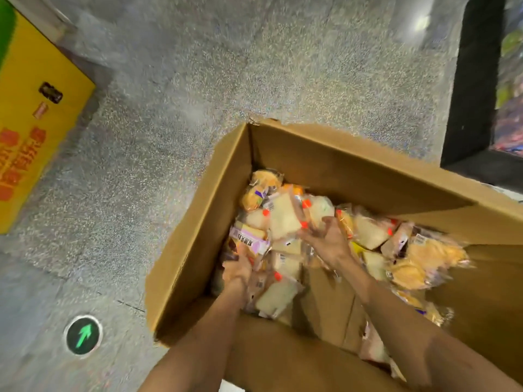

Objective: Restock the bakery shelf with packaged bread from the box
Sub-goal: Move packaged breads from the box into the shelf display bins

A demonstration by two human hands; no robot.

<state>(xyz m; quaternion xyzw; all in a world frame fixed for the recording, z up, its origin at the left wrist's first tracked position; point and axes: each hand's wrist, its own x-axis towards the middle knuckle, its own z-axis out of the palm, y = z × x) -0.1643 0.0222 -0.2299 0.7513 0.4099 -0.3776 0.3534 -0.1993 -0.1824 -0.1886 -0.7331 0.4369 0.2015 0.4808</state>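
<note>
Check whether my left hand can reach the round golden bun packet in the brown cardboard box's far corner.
Probably yes: the round golden bun packet lies uncovered on top, a little beyond the left hand, though that hand holds a purple-labelled packet.

Two bare arms in the lower middle of the frame: left forearm, right forearm, both uncovered from wrist to the bottom edge. Left hand and right hand are bare. Both hands are motion-blurred, so finger detail is unclear.
</note>
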